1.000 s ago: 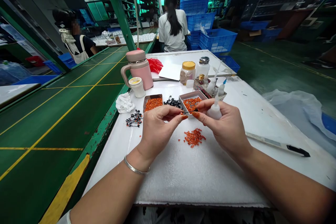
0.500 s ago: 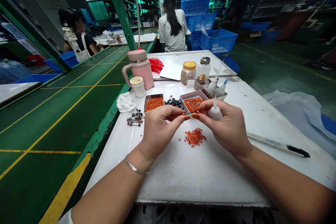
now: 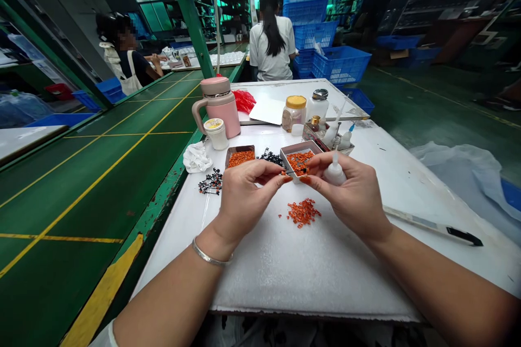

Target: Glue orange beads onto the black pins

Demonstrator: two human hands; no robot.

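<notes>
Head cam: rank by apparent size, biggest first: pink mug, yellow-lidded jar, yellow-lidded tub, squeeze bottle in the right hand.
1. Pink mug
2. Yellow-lidded jar
3. Yellow-lidded tub and white squeeze bottle: they look alike, and the bottle is nearer the camera, so unranked.

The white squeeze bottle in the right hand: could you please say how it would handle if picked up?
The bottle probably feels light and a little squeezable, given its thin milky plastic. Its narrow nozzle could bend if knocked.
</notes>
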